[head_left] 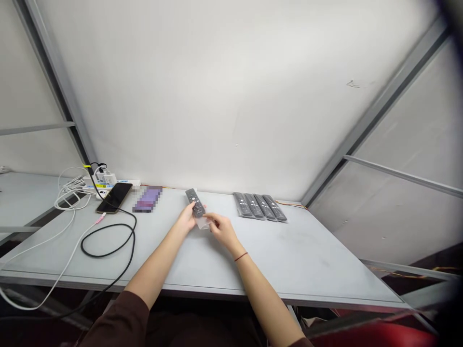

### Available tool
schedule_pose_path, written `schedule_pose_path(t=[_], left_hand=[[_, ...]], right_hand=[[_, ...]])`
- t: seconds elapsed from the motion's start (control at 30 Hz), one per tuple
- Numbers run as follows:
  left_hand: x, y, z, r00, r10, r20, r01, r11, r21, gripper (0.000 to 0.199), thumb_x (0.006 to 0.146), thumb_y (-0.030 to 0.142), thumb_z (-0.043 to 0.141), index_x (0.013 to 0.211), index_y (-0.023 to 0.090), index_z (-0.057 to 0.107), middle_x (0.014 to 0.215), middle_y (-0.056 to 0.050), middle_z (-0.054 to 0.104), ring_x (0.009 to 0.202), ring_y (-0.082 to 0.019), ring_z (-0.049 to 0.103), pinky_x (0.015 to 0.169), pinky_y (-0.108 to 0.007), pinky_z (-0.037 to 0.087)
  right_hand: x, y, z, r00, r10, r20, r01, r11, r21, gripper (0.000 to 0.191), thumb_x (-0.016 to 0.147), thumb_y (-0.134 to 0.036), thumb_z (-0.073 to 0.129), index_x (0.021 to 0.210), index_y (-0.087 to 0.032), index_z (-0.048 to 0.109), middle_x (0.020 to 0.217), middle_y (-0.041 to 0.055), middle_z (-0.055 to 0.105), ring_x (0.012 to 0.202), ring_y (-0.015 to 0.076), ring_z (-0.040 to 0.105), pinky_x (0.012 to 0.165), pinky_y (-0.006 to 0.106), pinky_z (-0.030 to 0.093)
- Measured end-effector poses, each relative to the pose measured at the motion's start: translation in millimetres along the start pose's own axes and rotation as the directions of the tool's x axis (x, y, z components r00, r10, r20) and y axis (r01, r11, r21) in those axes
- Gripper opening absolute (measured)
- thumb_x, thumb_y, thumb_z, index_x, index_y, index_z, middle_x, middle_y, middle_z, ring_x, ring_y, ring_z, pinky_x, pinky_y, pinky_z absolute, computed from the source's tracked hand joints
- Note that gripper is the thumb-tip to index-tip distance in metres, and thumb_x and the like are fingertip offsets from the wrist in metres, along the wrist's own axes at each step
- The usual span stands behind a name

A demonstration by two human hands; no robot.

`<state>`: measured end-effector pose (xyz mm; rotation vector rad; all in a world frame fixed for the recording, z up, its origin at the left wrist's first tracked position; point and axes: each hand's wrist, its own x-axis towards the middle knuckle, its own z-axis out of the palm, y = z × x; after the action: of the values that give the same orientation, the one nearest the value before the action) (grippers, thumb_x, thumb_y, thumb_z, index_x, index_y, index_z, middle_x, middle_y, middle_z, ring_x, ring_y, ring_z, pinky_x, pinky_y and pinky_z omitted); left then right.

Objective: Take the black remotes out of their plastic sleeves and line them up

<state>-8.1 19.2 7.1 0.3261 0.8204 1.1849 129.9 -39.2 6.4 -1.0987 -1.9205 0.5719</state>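
A black remote control (195, 201) is tilted above the table, its lower end at a clear plastic sleeve (203, 223). My left hand (187, 217) grips the remote from its left side, thumb on the buttons. Bent fingers of my right hand (221, 228) are closed at the lower end of the remote, by the sleeve; whether they pinch the plastic is too small to tell. To the right, several black remotes in clear sleeves (258, 207) lie side by side in a row.
A black phone (114, 197) and a blurred purple object (148, 199) lie on the left of the table (289, 262). A power strip (126, 183) with chargers stands behind them. A black cable (133, 241) and white cables (67, 260) loop over the left side and front edge.
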Motion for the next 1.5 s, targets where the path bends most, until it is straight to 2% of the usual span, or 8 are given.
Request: schedule_pose_path(t=[0.23, 0.43, 0.53, 0.83, 1.0, 1.17, 1.3, 1.5], left_hand=[[-4, 15, -3.1, 0.996, 0.064, -0.058, -0.065, 0.998, -0.019, 0.028, 0.093, 0.022, 0.031, 0.093, 0.010, 0.056, 0.072, -0.006, 0.064, 0.061, -0.013, 0.062, 0.063, -0.024, 0.050], [-15, 5, 7.5, 0.990, 0.106, 0.093, -0.113, 0.991, 0.076, 0.017, 0.089, 0.017, 0.040, 0.098, 0.014, 0.055, 0.083, -0.008, 0.067, 0.072, -0.018, 0.066, 0.066, -0.031, 0.052], [-19, -1, 12.0, 0.983, 0.128, 0.135, -0.142, 0.985, 0.101, 0.014, 0.087, 0.016, 0.044, 0.097, 0.015, 0.053, 0.085, -0.008, 0.067, 0.074, -0.019, 0.066, 0.067, -0.032, 0.053], [-27, 0, 15.6, 0.984, 0.118, 0.133, -0.145, 0.966, 0.213, 0.013, 0.087, 0.018, 0.045, 0.088, 0.013, 0.057, 0.091, -0.011, 0.068, 0.074, -0.019, 0.067, 0.063, -0.029, 0.053], [-24, -2, 11.4, 0.984, 0.074, 0.163, -0.128, 0.929, 0.346, 0.014, 0.084, 0.021, 0.051, 0.090, 0.012, 0.061, 0.086, -0.010, 0.068, 0.063, -0.015, 0.065, 0.058, -0.025, 0.051], [-23, 2, 4.8, 0.979, 0.040, 0.200, -0.133, 0.870, 0.475, 0.021, 0.083, 0.027, 0.055, 0.100, 0.018, 0.060, 0.092, -0.007, 0.068, 0.069, -0.016, 0.064, 0.058, -0.024, 0.050], [-27, 3, 4.7, 0.977, 0.061, 0.202, -0.164, 0.823, 0.544, 0.022, 0.078, 0.031, 0.062, 0.097, 0.018, 0.063, 0.089, -0.007, 0.068, 0.069, -0.016, 0.063, 0.057, -0.023, 0.047], [-25, -9, 7.7, 0.910, 0.295, 0.293, -0.411, 0.736, 0.537, 0.015, 0.072, 0.023, 0.068, 0.085, 0.016, 0.066, 0.079, -0.004, 0.066, 0.074, -0.015, 0.061, 0.065, -0.021, 0.047]], right_hand=[[0, -1, -6, 0.973, 0.093, 0.209, -0.133, 0.974, 0.182, 0.025, 0.081, -0.022, 0.048, 0.097, -0.017, 0.066, 0.084, 0.0047, 0.067, 0.061, 0.0119, 0.060, 0.058, 0.024, 0.046], [1, -6, -9, 0.928, 0.133, 0.349, -0.258, 0.903, 0.344, 0.035, 0.083, -0.036, 0.051, 0.113, -0.022, 0.062, 0.104, 0.0061, 0.062, 0.079, 0.0156, 0.059, 0.060, 0.026, 0.050], [1, -6, -9, 0.918, 0.131, 0.374, -0.256, 0.916, 0.308, 0.031, 0.084, -0.036, 0.049, 0.104, -0.019, 0.067, 0.092, 0.0049, 0.064, 0.074, 0.0150, 0.056, 0.062, 0.027, 0.048], [2, 5, -6, 0.969, 0.079, 0.235, -0.134, 0.964, 0.228, 0.026, 0.084, -0.030, 0.047, 0.071, -0.016, 0.063, 0.070, 0.0007, 0.056, 0.059, 0.0108, 0.046, 0.057, 0.024, 0.039], [4, -1, -7, 0.979, 0.043, 0.200, -0.095, 0.962, 0.255, 0.015, 0.080, -0.025, 0.053, 0.083, -0.017, 0.065, 0.086, 0.0027, 0.062, 0.072, 0.0134, 0.052, 0.062, 0.025, 0.041], [4, -2, -8, 0.974, 0.035, 0.225, -0.097, 0.958, 0.271, 0.021, 0.079, -0.025, 0.057, 0.096, -0.017, 0.066, 0.103, 0.0060, 0.062, 0.088, 0.0173, 0.055, 0.071, 0.027, 0.044], [4, 6, -5, 0.987, 0.107, 0.122, -0.135, 0.958, 0.251, 0.027, 0.077, -0.030, 0.061, 0.101, -0.019, 0.066, 0.113, 0.0077, 0.057, 0.098, 0.0192, 0.054, 0.079, 0.031, 0.045], [5, 15, -2, 0.944, 0.321, 0.082, -0.328, 0.873, 0.361, 0.033, 0.079, -0.046, 0.055, 0.083, -0.015, 0.064, 0.077, 0.0041, 0.060, 0.060, 0.0133, 0.054, 0.053, 0.027, 0.046]])
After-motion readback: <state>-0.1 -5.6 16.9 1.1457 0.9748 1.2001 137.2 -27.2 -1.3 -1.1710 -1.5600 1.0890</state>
